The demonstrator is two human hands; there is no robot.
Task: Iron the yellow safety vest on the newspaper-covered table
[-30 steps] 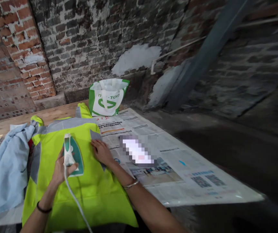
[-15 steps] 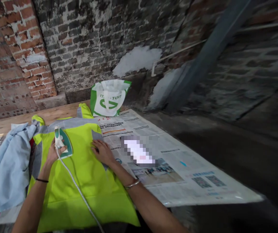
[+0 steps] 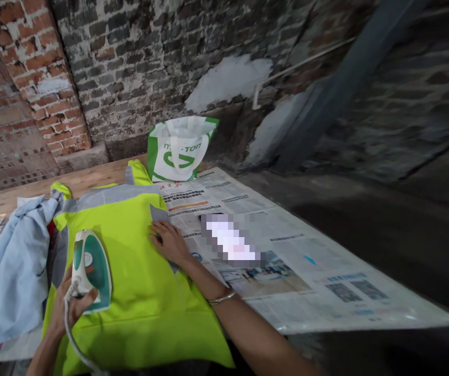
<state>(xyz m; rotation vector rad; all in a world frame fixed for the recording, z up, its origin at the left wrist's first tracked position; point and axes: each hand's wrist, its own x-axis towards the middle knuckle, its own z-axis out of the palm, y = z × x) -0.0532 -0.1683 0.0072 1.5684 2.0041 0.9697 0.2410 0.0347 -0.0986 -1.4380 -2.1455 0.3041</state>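
A neon yellow garment with grey panels [image 3: 130,277] lies spread over the newspaper-covered table. My left hand [image 3: 73,300] is wrapped round the handle of a white and green clothes iron [image 3: 98,266], over the left part of the garment. Whether the iron's plate touches the cloth I cannot tell. A pale cord [image 3: 71,334] runs from the back of the iron towards me. My right hand [image 3: 169,241] rests on the garment's right edge by a grey panel, fingers stretched out and holding nothing.
To the left lies a crumpled light blue cloth [image 3: 15,271]. A white and green bag [image 3: 181,149] stands at the back. Newspaper sheets [image 3: 287,292] cover the table on the right, with a blurred-out bright object [image 3: 230,237] on them. A brick wall [image 3: 130,68] rises behind.
My left hand has drawn the iron back towards me and slightly left, from the upper to the lower part of the garment. My right hand has stayed at the garment's right edge.
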